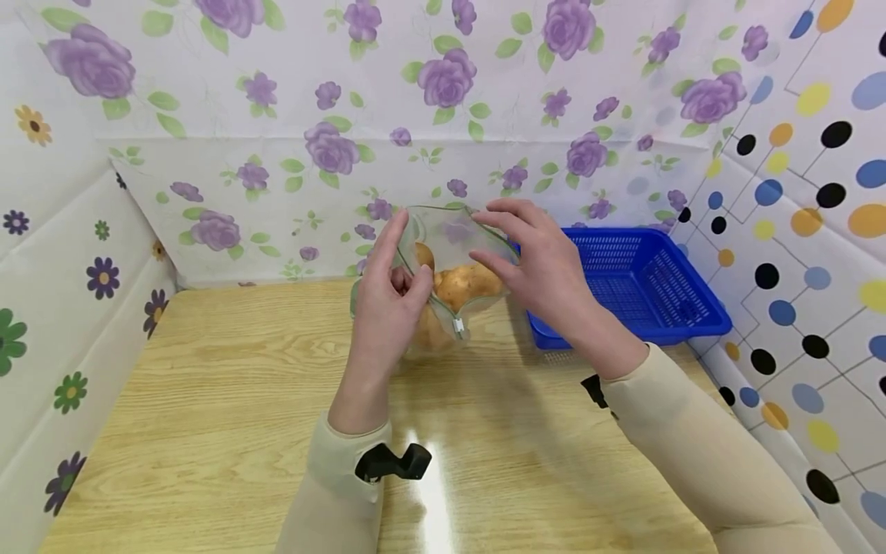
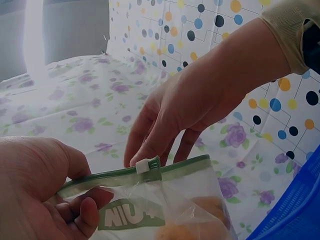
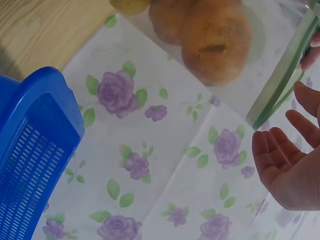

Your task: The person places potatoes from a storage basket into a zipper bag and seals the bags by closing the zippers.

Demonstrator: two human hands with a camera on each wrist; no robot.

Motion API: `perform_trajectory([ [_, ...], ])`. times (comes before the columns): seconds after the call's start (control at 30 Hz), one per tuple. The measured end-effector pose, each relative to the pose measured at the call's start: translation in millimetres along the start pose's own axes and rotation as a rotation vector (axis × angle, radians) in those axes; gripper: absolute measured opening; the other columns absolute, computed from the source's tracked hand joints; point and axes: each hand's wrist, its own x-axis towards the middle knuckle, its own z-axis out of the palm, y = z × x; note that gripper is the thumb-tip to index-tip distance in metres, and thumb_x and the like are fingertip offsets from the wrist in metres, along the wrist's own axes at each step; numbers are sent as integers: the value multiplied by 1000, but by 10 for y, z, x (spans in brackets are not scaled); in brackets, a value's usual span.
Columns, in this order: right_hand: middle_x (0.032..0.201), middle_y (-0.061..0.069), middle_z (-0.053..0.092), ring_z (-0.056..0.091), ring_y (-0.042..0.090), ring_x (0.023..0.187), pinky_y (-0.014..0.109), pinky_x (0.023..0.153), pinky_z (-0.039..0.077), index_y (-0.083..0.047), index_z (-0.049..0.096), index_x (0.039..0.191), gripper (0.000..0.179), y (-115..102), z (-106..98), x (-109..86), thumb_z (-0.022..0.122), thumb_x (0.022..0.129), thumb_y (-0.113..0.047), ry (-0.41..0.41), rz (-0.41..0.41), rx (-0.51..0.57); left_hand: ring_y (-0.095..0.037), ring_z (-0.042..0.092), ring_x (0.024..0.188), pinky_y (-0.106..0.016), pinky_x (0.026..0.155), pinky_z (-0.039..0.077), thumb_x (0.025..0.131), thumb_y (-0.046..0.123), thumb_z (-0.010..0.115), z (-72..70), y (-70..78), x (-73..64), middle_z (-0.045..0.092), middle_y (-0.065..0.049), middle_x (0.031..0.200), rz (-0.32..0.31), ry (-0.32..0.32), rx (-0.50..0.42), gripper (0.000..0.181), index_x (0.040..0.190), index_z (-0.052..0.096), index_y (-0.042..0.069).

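A clear zip bag (image 1: 477, 309) with a green rim stands on the table, its mouth spread wide. Several potatoes (image 1: 467, 286) lie inside it. On the rim's near side sits a white slider (image 1: 459, 325). My left hand (image 1: 389, 300) pinches the left side of the mouth between thumb and fingers, one finger stretched along the outside. At the opposite side, my right hand (image 1: 543, 258) has its fingers spread against the rim. In the right wrist view, that hand's fingers (image 3: 272, 147) are loosely bent close to the rim's corner.
A blue plastic basket (image 1: 692, 327) with slotted walls stands right of the bag, behind my right forearm. The wooden table (image 1: 263, 400) runs back to a flower-print cloth (image 1: 277, 223). A dotted cloth (image 1: 782, 315) rises along the right side.
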Motion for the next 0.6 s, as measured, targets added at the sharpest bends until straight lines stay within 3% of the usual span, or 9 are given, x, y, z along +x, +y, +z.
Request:
perform_trajectory([
  [0.13,151,6,63,66,29,123,48,84,59,-17,73,146,46,27,-39,-5,82,102,-25,-19,22,34,-13,32,54,-23,50,30,104,3,58,-49,12,-41,46,2,166,-15,-17,12,74,174,39,18],
  [0.27,153,5,61,69,28,116,48,91,60,-18,69,151,41,77,-94,16,70,111,-22,-63,70,98,-14,31,55,-24,51,30,101,0,56,-124,34,-20,50,6,163,-17,-34,26,77,173,42,23],
  [0.33,151,7,61,67,28,117,48,96,58,-18,66,155,40,117,-120,33,62,114,-17,-87,91,136,-14,32,57,-23,52,31,100,-2,56,-165,61,6,44,12,170,-17,-47,29,78,171,45,25],
  [0.47,157,8,59,60,28,132,49,102,53,-19,57,163,49,230,-139,44,52,116,-5,-163,65,234,-15,31,57,-23,52,30,98,-4,54,-239,134,41,49,15,166,-23,-59,41,76,166,53,29],
  [0.6,171,2,46,43,26,155,50,119,46,-21,46,170,70,315,-142,6,51,110,13,-272,-78,365,-15,30,58,-23,52,29,97,-5,54,-291,193,68,56,13,159,-31,-70,56,74,163,58,30],
])
